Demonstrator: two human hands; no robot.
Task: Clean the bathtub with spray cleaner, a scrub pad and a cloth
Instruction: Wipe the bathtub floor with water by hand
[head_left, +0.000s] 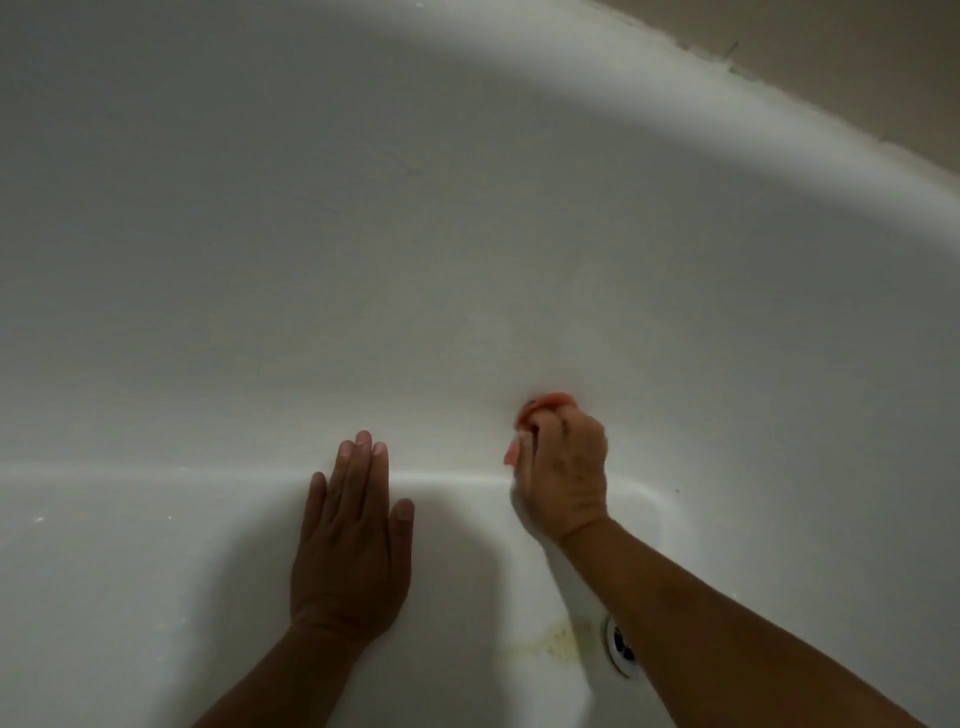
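The white bathtub (363, 234) fills the view, its curved rim running across the top right. My right hand (563, 473) is closed around an orange-pink scrub pad (545, 402), pressing it against the tub's inner wall just above a ledge. Only the pad's top edge and a bit beside my fingers show. My left hand (353, 540) lies flat, fingers together, palm down on the tub's near recessed surface, holding nothing. Neither a spray bottle nor a cloth is in view.
A round metal overflow fitting (622, 647) sits low on the near wall beside my right forearm. A yellowish stain (550, 642) lies just left of it. A beige wall (857, 57) meets the rim at the top right.
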